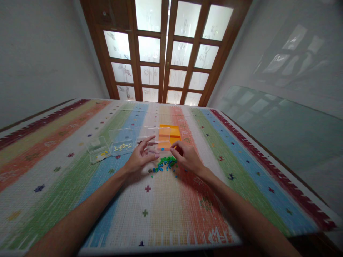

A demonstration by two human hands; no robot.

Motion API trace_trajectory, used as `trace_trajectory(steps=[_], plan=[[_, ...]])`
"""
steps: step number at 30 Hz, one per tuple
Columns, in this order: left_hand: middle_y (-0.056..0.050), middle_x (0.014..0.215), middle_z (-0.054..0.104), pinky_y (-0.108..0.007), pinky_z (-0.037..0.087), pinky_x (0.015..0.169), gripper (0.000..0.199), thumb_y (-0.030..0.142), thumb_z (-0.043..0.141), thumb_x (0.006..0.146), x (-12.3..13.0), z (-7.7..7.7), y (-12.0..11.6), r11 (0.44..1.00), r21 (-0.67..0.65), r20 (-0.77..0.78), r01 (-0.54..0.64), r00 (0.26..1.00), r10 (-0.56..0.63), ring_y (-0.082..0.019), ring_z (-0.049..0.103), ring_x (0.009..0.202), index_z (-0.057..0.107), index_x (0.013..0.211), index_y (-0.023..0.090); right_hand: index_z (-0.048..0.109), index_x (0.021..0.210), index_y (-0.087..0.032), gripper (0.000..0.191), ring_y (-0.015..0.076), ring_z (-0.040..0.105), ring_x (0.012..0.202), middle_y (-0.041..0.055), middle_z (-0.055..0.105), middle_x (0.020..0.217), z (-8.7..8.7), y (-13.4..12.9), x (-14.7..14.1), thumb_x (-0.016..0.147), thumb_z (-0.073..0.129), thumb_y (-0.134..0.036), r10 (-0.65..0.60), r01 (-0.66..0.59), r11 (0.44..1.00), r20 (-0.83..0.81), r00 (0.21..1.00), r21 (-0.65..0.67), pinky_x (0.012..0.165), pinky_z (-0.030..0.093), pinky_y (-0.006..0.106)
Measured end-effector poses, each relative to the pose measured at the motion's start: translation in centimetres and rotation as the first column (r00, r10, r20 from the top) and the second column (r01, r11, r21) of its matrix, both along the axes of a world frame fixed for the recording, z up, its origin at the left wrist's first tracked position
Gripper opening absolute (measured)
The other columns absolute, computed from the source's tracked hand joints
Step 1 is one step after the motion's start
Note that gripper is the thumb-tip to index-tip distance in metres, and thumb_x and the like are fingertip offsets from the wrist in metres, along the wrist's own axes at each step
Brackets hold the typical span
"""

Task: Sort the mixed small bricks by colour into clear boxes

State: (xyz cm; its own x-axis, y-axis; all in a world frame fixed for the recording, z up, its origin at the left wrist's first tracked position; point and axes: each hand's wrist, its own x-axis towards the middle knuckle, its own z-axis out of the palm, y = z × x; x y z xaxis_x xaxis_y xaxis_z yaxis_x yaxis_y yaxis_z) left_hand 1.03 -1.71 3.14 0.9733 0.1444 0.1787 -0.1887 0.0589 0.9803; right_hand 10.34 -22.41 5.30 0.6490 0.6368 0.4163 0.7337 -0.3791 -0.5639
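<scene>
A loose heap of small green and blue plastic pieces (167, 162) lies on the striped cloth between my hands. Just behind it stands a clear plastic box (159, 144) with a blue piece (162, 149) inside. My left hand (140, 157) is at the box's left side, fingers apart and thumb stretched toward the heap; whether it touches the box I cannot tell. At the box's right front corner, my right hand (186, 155) has thumb and fingertips pinched together. Anything in that pinch is too small to make out.
An orange tray with compartments (175, 132) lies behind the clear box. To the left are a clear box of pale yellow pieces (122, 147) and a smaller open box with yellow pieces (99, 156). Wooden glazed doors (163, 53) stand beyond the table.
</scene>
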Motion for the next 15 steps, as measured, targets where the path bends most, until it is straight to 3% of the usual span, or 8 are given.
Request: trace_trajectory(steps=[3, 6, 9, 15], plan=[[-0.011, 0.133, 0.057, -0.039, 0.056, 0.092, 0.077, 0.024, 0.082, 0.071, 0.0, 0.3, 0.2, 0.999, -0.001, 0.007, -0.037, 0.999, 0.037, -0.017, 0.068, 0.093, 0.05, 0.141, 0.029, 0.059, 0.078, -0.019, 0.019, 0.0113, 0.049, 0.054, -0.0005, 0.059, 0.062, -0.1, 0.1, -0.9, 0.092, 0.054, -0.03, 0.039, -0.038, 0.999, 0.073, 0.997, -0.01, 0.057, 0.035, 0.024], [-0.01, 0.131, 0.059, -0.038, 0.055, 0.093, 0.078, 0.024, 0.082, 0.07, 0.1, 0.2, 0.3, 0.998, -0.014, 0.004, -0.057, 0.998, 0.057, -0.017, 0.068, 0.094, 0.049, 0.14, 0.027, 0.06, 0.071, -0.018, 0.019, 0.0112, 0.049, 0.056, 0.0004, 0.061, 0.063, -0.1, 0.0, -1.5, 0.088, 0.059, -0.027, 0.194, -0.172, 0.972, 0.131, 0.972, -0.161, 0.058, 0.032, 0.024], [-0.01, 0.131, 0.059, -0.038, 0.055, 0.093, 0.075, 0.024, 0.081, 0.07, 0.3, -0.3, 0.3, 0.995, -0.006, 0.014, -0.099, 0.995, 0.099, -0.018, 0.068, 0.096, 0.049, 0.138, 0.026, 0.068, 0.082, -0.017, 0.009, 0.0136, 0.054, 0.064, 0.0028, 0.067, 0.072, 0.0, 0.0, -1.8, 0.083, 0.067, -0.026, 0.306, -0.246, 0.902, 0.125, 0.944, -0.355, 0.06, 0.031, 0.025], [-0.011, 0.129, 0.06, -0.037, 0.055, 0.092, 0.069, 0.025, 0.082, 0.07, 0.5, -0.8, 0.5, 0.991, 0.017, 0.036, -0.134, 0.99, 0.133, -0.017, 0.067, 0.093, 0.053, 0.133, 0.023, 0.072, 0.098, -0.016, 0.017, 0.0166, 0.059, 0.071, 0.0077, 0.072, 0.085, -0.2, 0.6, -2.4, 0.089, 0.065, -0.029, 0.296, -0.209, 0.816, 0.079, 0.952, -0.538, 0.06, 0.029, 0.025]])
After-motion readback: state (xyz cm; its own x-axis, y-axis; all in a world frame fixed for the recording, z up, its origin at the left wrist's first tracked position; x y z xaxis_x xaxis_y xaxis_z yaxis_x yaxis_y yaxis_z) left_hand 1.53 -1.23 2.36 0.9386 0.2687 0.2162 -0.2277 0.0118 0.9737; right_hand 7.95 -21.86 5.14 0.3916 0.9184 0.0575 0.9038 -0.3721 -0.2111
